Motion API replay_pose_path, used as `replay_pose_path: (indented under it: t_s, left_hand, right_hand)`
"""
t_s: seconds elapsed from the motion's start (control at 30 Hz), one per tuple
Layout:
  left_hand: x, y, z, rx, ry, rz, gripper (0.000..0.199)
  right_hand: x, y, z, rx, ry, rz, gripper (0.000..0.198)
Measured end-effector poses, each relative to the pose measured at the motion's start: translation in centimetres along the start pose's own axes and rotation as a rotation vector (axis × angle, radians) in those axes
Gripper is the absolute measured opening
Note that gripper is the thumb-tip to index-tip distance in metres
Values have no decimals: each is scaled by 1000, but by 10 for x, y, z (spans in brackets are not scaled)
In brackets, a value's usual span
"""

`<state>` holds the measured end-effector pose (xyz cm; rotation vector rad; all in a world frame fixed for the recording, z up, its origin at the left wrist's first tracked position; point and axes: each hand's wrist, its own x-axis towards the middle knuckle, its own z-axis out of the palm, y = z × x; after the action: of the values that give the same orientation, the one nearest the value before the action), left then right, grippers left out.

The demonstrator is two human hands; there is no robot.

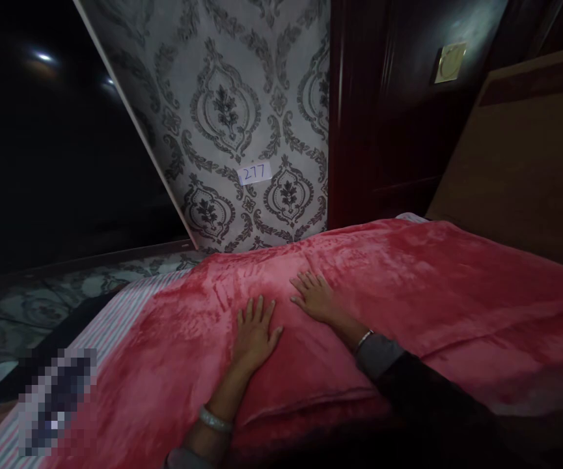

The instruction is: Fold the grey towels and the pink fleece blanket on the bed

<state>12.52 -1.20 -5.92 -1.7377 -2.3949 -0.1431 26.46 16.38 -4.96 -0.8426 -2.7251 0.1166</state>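
A red plush blanket (174, 365) lies spread over a striped sheet (110, 326), with folds along its near side. Flat on the blanket, fingers spread, rests my left hand (254, 335); a wide bracelet circles that wrist. Farther off and to the right, my right hand (315, 296) also lies palm down on the plush, its fingers apart and a thin bangle at the wrist. Neither hand grips anything.
Patterned wallpaper (232, 117) bearing a paper label (254, 172) marked 277 rises behind. A large dark screen (66, 150) stands left. Dark red wood panelling (383, 130) and a brown board (520, 156) are at right. A pixelated patch covers the lower left.
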Motion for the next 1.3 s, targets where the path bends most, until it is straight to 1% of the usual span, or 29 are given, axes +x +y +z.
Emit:
replay_pose_path:
  t_s: [0.1, 0.17, 0.23, 0.3, 0.37, 0.4, 0.47, 0.53, 0.6, 0.67, 0.73, 0.8, 0.87, 1.03, 1.13, 1.2, 1.3]
  left_hand:
    - [-2, 2, 0, -9, -8, -6, 63]
    - [0, 0, -2, -29, -9, -2, 64]
    - [7, -6, -6, -73, -4, 1, 59]
    - [21, -16, -14, -150, 19, 16, 47]
    - [42, -29, -23, -225, 55, 37, 44]
    - [53, -34, -27, -245, 62, 35, 44]
    - [76, -43, -32, -237, 31, -14, 48]
    - [94, -45, -32, -195, -22, -94, 55]
    - [104, -42, -25, -138, -42, -127, 60]
    - [108, -37, -12, -66, -35, -115, 60]
    - [106, -33, 1, -11, -35, -92, 60]
    - [104, -31, 10, -4, -38, -90, 60]
    - [104, -32, 14, -33, -44, -98, 60]
    - [106, -37, 12, -106, -63, -162, 66]
    - [106, -38, 14, -121, -50, -217, 69]
    - [107, -40, 14, -145, -54, -228, 68]
    - [111, -50, 11, -264, -70, -237, 58]
  right_hand:
    - [-2, 7, 18, 17, 7, 18, 58]
    - [-2, 9, 22, 24, 10, 13, 59]
    - [-1, 9, 22, 30, 1, 17, 59]
    - [1, 9, 17, 32, -25, 19, 59]
    - [6, 6, 8, 30, -71, 21, 59]
    - [11, 5, 2, 28, -95, 19, 58]
    - [24, 1, -12, 23, -116, 25, 56]
    - [42, -4, -21, 21, -92, 35, 56]
    - [57, -8, -22, 19, -41, 22, 59]
    - [68, -7, -13, 21, -11, -16, 59]
    - [73, -3, 2, 28, -22, -20, 58]
    - [74, 5, 15, 30, -48, 19, 60]
    - [75, 13, 22, 26, -56, 77, 61]
    - [78, 28, 21, 23, -102, 250, 64]
    - [79, 30, 20, 21, -125, 278, 65]
    - [77, 29, 19, 27, -129, 287, 65]
    - [75, 28, 14, 42, -136, 295, 62]
